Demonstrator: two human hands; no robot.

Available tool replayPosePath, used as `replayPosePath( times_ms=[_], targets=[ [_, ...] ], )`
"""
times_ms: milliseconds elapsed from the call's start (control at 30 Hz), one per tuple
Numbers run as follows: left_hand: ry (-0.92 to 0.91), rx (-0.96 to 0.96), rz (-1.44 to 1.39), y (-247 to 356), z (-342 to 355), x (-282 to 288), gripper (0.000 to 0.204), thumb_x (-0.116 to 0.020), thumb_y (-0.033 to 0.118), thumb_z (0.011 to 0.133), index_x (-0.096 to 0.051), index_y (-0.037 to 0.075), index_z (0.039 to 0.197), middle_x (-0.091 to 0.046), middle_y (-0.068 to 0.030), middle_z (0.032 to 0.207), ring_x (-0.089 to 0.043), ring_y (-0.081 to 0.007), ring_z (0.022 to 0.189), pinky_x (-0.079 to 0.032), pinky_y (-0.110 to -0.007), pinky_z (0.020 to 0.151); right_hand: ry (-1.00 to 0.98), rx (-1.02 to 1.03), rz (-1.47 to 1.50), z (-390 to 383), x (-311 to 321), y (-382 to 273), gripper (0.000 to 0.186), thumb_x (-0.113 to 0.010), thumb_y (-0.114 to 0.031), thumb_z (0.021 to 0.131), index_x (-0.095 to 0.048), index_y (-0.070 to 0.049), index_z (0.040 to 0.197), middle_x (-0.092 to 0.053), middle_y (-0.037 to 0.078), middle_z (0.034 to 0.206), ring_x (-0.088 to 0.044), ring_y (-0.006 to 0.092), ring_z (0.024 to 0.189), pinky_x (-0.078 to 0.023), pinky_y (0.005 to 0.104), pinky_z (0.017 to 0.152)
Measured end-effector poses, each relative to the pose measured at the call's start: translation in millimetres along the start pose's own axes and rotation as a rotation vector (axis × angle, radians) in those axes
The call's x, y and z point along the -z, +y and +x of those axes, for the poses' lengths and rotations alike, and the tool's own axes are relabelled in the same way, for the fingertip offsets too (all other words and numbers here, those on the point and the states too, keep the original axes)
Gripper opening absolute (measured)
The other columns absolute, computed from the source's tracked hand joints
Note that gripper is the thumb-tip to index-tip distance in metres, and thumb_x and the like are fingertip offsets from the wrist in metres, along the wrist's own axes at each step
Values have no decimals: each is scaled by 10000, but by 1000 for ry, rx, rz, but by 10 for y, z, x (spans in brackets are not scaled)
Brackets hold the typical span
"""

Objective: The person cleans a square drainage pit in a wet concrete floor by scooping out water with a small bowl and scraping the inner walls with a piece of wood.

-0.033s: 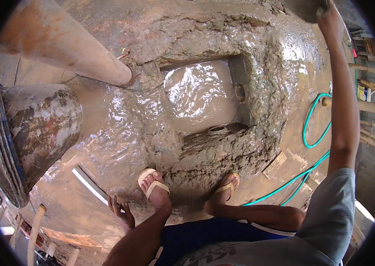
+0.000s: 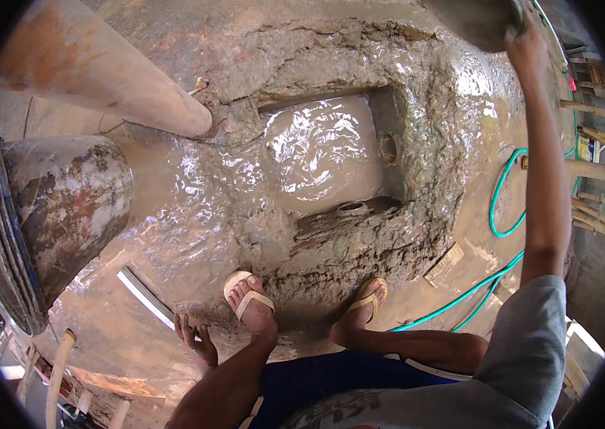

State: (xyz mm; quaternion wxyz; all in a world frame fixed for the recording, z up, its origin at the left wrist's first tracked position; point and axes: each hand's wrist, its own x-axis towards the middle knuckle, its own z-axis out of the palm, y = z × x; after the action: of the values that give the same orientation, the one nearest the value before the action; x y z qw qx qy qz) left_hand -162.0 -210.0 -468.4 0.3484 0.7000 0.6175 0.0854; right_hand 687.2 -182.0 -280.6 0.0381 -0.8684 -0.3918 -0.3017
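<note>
At the far right my right hand (image 2: 527, 50) is stretched out, closed on the edge of a dark, rounded vessel (image 2: 477, 21). The top of the picture cuts that vessel off, so I cannot tell whether it is a basin or a bucket. My left hand (image 2: 196, 342) hangs beside my left knee, fingers loosely apart and holding nothing. Between my arms and the far edge lies a square pit; muddy, rippling water (image 2: 324, 161) fills it. Round pipe openings show in its right wall (image 2: 389, 150) and along its near side (image 2: 351, 208).
A thick pipe or post (image 2: 116, 71) slants in from upper left. Below it stands a mud-stained drum (image 2: 66, 207). Near my left hand lies a pale strip (image 2: 144, 297). A green hose (image 2: 495, 204) curls at right, by a small flat board (image 2: 444, 264). Wet mud rings the pit.
My right hand and the dark vessel have shifted a little down and left, so more of the vessel shows. My left hand stays where it was.
</note>
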Motion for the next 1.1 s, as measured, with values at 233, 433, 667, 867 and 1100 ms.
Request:
replayPosePath(
  times_ms=[233, 433, 667, 867, 1100],
  targets=[
    [-17, -20, 70, 29, 91, 128, 478, -581, 16, 913, -472, 43, 1378, -335, -213, 1507, -480, -351, 1251, -480, -408, 914, -861, -475, 480, -2596, -297, -1262, 696, -605, 25, 804, -470, -180, 1456, -694, 223, 804, -696, 293, 681, -554, 436, 641],
    [-34, -34, 78, 8, 42, 49, 483, -590, 21, 921, -467, 53, 1386, -337, -208, 1507, -480, -345, 1247, -494, -399, 887, -769, -560, 300, -3502, -1125, -1854, 890, -591, 44, 757, -313, -301, 1529, -325, 274, 1518, -650, 439, 976, -544, 461, 884],
    [-87, 8, 54, -36, -89, -44, 520, -594, -10, 910, -454, 72, 1405, -328, -200, 1511, -474, -332, 1255, -501, -405, 889, -667, -773, 411, -4411, -1331, -2013, 1026, -556, 104, 737, -181, -394, 1552, -256, 324, 1524, -627, 487, 965, -552, 466, 850],
    [-97, -82, 32, -119, 23, -64, 543, -596, -34, 895, -429, 80, 1399, -318, -206, 1507, -480, -350, 1247, -524, -401, 874, -1147, -190, 645, -4416, -989, -1941, 996, -527, 113, 783, -204, -472, 1521, -266, 280, 1540, -664, 430, 959, -576, 429, 843],
    [-167, -163, 62, 27, 148, -205, 537, -594, -13, 905, -425, 115, 1398, -333, -213, 1489, -481, -356, 1259, -539, -426, 857, -1415, -70, 653, -3777, -1006, -1352, 871, -566, 54, 795, -253, -273, 1539, -365, 276, 1494, -705, 331, 905, -616, 393, 785]
  ],
)
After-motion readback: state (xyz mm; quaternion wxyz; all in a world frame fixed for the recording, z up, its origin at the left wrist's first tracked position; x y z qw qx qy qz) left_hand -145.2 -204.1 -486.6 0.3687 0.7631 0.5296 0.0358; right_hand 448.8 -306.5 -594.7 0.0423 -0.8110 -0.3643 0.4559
